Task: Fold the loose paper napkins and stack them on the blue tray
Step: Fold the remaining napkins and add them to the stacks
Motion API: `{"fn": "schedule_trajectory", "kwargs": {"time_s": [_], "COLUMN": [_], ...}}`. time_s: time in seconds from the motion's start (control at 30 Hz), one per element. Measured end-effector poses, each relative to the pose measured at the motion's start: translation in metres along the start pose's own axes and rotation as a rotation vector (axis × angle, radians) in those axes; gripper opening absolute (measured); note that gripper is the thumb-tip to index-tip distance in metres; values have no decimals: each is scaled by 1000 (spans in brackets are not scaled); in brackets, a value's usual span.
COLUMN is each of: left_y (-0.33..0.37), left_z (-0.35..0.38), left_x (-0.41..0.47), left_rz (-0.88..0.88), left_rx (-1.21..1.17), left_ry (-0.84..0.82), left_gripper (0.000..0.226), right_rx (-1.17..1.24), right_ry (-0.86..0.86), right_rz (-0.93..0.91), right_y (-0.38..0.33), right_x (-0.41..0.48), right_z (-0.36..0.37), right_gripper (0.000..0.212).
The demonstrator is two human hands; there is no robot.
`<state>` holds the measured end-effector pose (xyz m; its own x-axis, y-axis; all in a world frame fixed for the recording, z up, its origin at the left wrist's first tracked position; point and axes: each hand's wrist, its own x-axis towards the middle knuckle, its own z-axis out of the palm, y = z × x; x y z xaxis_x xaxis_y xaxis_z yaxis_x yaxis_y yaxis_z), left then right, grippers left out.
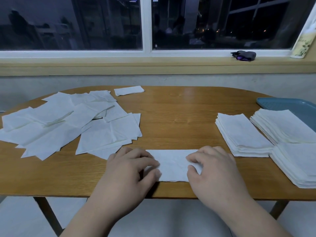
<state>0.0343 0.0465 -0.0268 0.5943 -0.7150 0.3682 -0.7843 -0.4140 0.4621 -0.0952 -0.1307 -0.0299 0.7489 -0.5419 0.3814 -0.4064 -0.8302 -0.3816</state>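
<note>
White folded napkin point(172, 166) lies at the near edge of the wooden table point(179, 117), its ends pinched by the left hand point(130, 170) and right hand point(213, 168), between loose napkins point(68, 120) and folded stacks point(242, 134) near the blue tray point(290, 105).

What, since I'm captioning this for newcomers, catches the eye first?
The left hand and right hand gripping the ends of a white napkin at the near edge of the table. A sprawl of loose napkins covers the left side, while neat folded stacks sit right, by the blue tray.
</note>
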Motion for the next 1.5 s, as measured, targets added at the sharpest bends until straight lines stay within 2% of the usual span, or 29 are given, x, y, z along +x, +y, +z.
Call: {"fn": "schedule_trajectory", "kwargs": {"time_s": [0.07, 0.17, 0.37, 0.5, 0.67, 0.8, 1.0, 1.17, 1.33, 1.5], "left_y": [-1, -5, -23, -33, -54, -70, -85, -91, -93, -94], "left_z": [-4, -12, -42, -64, -89, -102, -107, -107, -107, -106], "left_x": [-2, -8, -25, -35, -46, -50, -51, -49, -51, -50], "left_rz": [-11, -29, -114, -193, -341, -424, -487, -501, -503, -492], "left_rx": [-21, -12, 8, -20, -19, 60, 43, 8, -34, -7], "left_ry": [13, 20, 65, 118, 228, 237, 232, 255, 279, 277], "left_gripper": [35, 34, 35, 24, 14, 15, 21, 26, 26, 26], "right_rx": [25, 89, 119, 120, 118, 73, -13, -58, -54, -33], "right_ry": [-19, -5, 34, -64, -185, -281, -389, -385, -363, -364], "right_rz": [-7, -29, -118, -248, -326, -341, -305, -299, -281, -252], "right_y": [-1, -3, -23, -70, -135, -174, -206, -220, -226, -227], "right_x": [0, -2, -4, 6, 33, 55, 78, 81, 85, 85], "right_z": [-1, -5, -11, -6, 11, 32, 63, 83, 88, 85], "right_gripper": [30, 18, 20, 20, 25, 28, 34, 30, 10, 16]}}
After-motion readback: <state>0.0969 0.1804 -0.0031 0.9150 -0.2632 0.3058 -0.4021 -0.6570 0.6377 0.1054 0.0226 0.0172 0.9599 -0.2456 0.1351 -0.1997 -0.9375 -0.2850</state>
